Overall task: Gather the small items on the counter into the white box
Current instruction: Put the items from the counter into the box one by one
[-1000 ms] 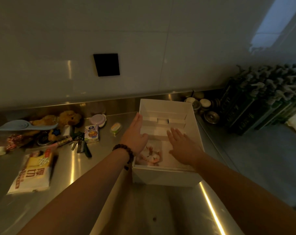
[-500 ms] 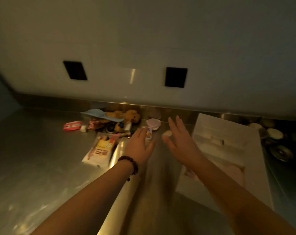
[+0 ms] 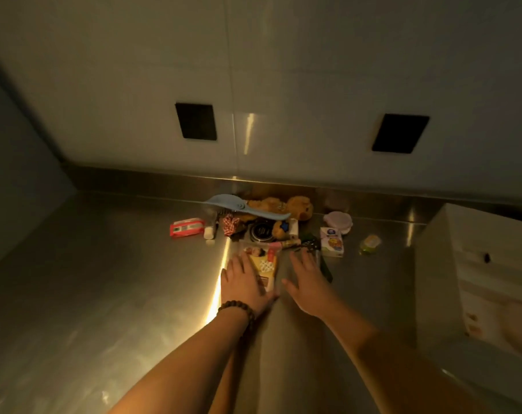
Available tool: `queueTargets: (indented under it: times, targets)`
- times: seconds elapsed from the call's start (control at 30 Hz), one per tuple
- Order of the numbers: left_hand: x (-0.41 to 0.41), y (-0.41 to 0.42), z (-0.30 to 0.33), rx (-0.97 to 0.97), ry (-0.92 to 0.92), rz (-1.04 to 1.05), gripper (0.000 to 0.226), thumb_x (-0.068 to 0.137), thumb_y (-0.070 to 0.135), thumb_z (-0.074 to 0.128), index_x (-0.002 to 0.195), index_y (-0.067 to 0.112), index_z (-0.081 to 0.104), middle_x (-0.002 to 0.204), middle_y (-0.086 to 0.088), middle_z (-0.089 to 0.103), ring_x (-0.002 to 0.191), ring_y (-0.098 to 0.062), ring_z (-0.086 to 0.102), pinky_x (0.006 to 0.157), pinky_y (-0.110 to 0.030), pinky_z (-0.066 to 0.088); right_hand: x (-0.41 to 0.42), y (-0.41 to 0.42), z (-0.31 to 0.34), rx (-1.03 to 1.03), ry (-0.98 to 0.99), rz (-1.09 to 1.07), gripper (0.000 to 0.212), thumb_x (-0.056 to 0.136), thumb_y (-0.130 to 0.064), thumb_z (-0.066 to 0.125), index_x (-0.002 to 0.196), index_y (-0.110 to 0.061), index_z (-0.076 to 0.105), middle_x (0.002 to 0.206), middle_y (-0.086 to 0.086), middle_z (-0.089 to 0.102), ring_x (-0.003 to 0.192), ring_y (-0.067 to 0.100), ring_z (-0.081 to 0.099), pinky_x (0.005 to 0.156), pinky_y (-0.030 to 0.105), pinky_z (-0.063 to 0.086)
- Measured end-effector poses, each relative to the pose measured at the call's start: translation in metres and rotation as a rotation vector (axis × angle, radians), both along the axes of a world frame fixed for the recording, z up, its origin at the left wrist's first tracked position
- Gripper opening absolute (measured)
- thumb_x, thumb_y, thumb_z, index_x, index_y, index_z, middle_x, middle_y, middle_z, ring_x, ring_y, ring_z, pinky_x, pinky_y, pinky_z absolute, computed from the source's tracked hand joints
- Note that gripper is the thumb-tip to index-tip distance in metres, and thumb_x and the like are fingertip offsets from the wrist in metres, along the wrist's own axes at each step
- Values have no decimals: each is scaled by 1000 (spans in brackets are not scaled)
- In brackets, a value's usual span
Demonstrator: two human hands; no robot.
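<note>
A cluster of small items lies against the back of the steel counter (image 3: 104, 279): a tissue pack (image 3: 264, 265), a red packet (image 3: 186, 227), a blue spoon-shaped tool (image 3: 245, 208), a brown plush bear (image 3: 298, 206), a small carton (image 3: 331, 242), a round lidded tub (image 3: 338, 221) and a pale green piece (image 3: 370, 243). My left hand (image 3: 245, 283), wearing a bead bracelet, lies flat on the near end of the tissue pack. Just right of the pack hovers my right hand (image 3: 309, 280), fingers spread, holding nothing. The white box (image 3: 433, 264) stands at the right edge.
A tiled wall with two black square plates (image 3: 196, 121) rises behind the counter. A dark round tin (image 3: 261, 231) and a red checked bit (image 3: 230, 224) sit in the cluster. Bare steel stretches to the left and in front.
My view swung left, away from the box. Both hands left the box and moved over to the items; the left now rests on the tissue pack.
</note>
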State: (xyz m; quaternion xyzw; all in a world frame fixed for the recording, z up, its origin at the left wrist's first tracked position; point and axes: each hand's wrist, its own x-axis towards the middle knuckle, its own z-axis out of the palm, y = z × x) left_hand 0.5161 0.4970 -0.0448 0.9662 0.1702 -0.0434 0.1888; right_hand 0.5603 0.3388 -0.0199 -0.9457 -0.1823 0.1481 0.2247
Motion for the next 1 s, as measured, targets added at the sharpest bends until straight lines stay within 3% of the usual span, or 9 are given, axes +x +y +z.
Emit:
queueTargets:
  times: [0.17,0.27,0.43,0.63,0.73,0.83,1.0]
  targets:
    - [-1,39,-9,2,-51,-146,115,65,63,60,146,19,-7,153,-6,15,137,-27,17,114,-40,11,18,25,-8,-25,-73,-56,70,94,-35,49,150,-21,9,160,4,0,146,24,-1,118,47,14]
    - [-2,72,-9,44,-48,-233,112,63,59,59,147,19,-3,154,-6,11,139,-25,11,115,-42,5,33,33,-8,-24,-146,-42,64,93,-30,50,148,-23,18,157,3,17,144,24,15,117,41,20]
    - [2,100,-13,81,-25,-275,112,61,73,46,147,20,-2,155,-8,9,141,-24,7,115,-49,2,48,53,-15,-94,-211,92,45,91,-22,53,135,-24,43,141,2,42,133,22,34,111,38,30]
    - [3,105,-21,74,-144,-219,107,61,82,46,143,17,21,143,-4,35,131,-22,28,111,-41,17,49,61,-32,-158,-328,81,42,94,-18,44,136,-22,43,136,3,46,126,23,37,104,37,32]
    - [2,103,-20,36,-191,-213,97,61,78,47,136,20,31,134,-1,44,123,-19,35,107,-39,22,46,55,-36,-164,-365,99,29,93,-20,45,119,-21,58,123,3,52,116,22,42,96,34,33]
    - [-2,95,-16,11,-205,-208,87,64,75,48,132,22,35,129,2,46,120,-17,37,104,-36,24,40,53,-34,-118,-378,72,24,93,-16,46,110,-22,60,117,2,54,110,21,45,88,31,36]
    - [3,75,3,-74,-215,-221,82,65,70,54,130,24,36,129,1,45,118,-17,38,105,-37,27,39,44,7,-14,-472,-15,26,93,-14,49,116,-22,57,116,3,53,104,22,49,83,34,43]
